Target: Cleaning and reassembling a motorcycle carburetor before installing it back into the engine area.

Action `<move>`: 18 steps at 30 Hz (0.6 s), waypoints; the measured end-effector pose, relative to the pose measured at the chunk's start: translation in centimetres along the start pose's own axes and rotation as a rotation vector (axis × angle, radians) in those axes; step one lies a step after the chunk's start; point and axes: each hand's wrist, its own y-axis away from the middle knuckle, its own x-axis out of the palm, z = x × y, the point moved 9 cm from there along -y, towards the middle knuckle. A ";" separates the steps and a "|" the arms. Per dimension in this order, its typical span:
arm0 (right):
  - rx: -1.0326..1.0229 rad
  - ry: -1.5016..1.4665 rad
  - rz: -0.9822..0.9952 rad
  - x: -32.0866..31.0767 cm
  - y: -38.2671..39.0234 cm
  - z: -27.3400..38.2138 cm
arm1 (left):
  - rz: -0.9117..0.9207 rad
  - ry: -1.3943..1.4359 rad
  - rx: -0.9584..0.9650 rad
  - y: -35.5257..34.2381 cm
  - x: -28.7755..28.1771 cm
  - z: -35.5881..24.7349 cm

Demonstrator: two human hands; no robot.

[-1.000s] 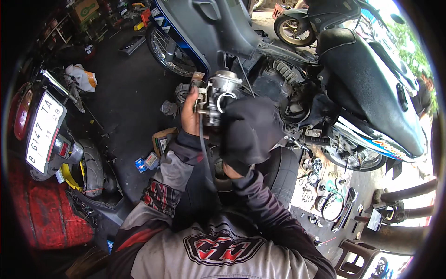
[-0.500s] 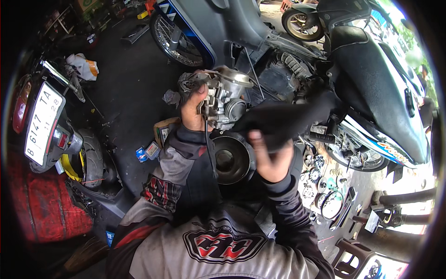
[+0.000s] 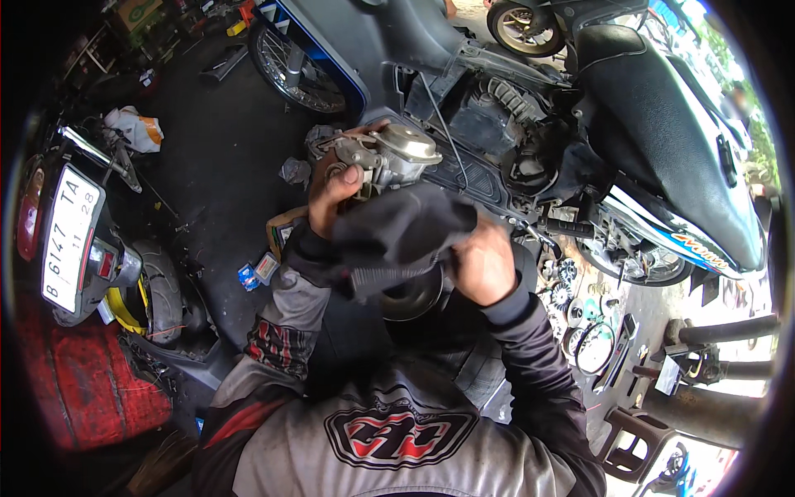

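My left hand (image 3: 338, 187) is closed around a silver metal carburetor (image 3: 406, 149), its thumb against the body and a round cap facing up. My right hand (image 3: 484, 265) is closed on a dark cloth (image 3: 396, 228), slightly blurred, which hangs just below the carburetor and covers part of its lower side. Under the cloth, a round dark metal basin (image 3: 412, 306) is partly visible near my legs.
A partly stripped motorbike (image 3: 654, 141) stands ahead and right, another (image 3: 517, 33) behind it. A scooter's rear with tyre (image 3: 166, 298) and a red tarp (image 3: 91, 381) are left. Loose parts (image 3: 580, 319), a stool (image 3: 629, 447) and thick pipes (image 3: 712, 331) lie right; small boxes (image 3: 257, 273) left.
My left hand has moved slightly left and tilted the carburetor, turning its round cap upward. The cloth in my right hand swung out rightward, then back left, to just below the carburetor.
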 end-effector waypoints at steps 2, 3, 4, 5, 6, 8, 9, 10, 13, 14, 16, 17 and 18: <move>-0.050 -0.126 -0.124 -0.2 -0.3 1.2 | -0.003 0.074 0.048 -0.5 0.6 -0.1; -0.002 -0.305 -0.257 0.9 0.6 1.6 | -0.099 0.065 0.141 -0.5 1.1 -0.5; 0.031 -0.488 -0.390 1.2 1.7 1.6 | -0.103 0.064 0.150 -0.4 1.3 -0.4; 0.177 -0.789 -0.280 1.6 1.8 1.4 | -0.167 0.055 0.099 -0.2 0.5 0.1; 0.445 -1.195 -0.190 4.6 3.8 -0.5 | -0.230 0.047 0.048 0.0 -0.3 0.7; 0.202 -2.089 -0.294 5.1 4.4 -2.2 | -0.168 0.204 0.013 -0.1 -1.0 2.2; 0.467 -2.002 -0.375 6.0 5.7 -4.0 | -0.194 0.299 0.002 -0.1 -1.4 2.5; 0.675 -1.401 -0.470 7.9 9.0 -9.8 | -0.218 0.394 -0.010 -0.3 -1.1 2.8; 0.690 -1.536 -0.637 0.2 5.3 -3.0 | -0.275 0.458 -0.006 0.3 -1.1 2.3; 0.467 -1.198 -0.604 -1.5 4.5 -3.1 | -0.286 0.463 -0.030 0.2 -0.9 2.5; 0.114 -0.606 -0.465 -3.2 3.2 -0.9 | -0.304 0.447 -0.024 -0.1 -0.5 2.8; 0.043 -0.368 -0.461 -3.2 2.2 0.0 | -0.287 0.374 -0.022 0.1 -0.6 3.1; 0.001 -0.238 -0.417 -2.8 1.1 0.6 | -0.270 0.300 -0.019 0.3 -0.5 3.2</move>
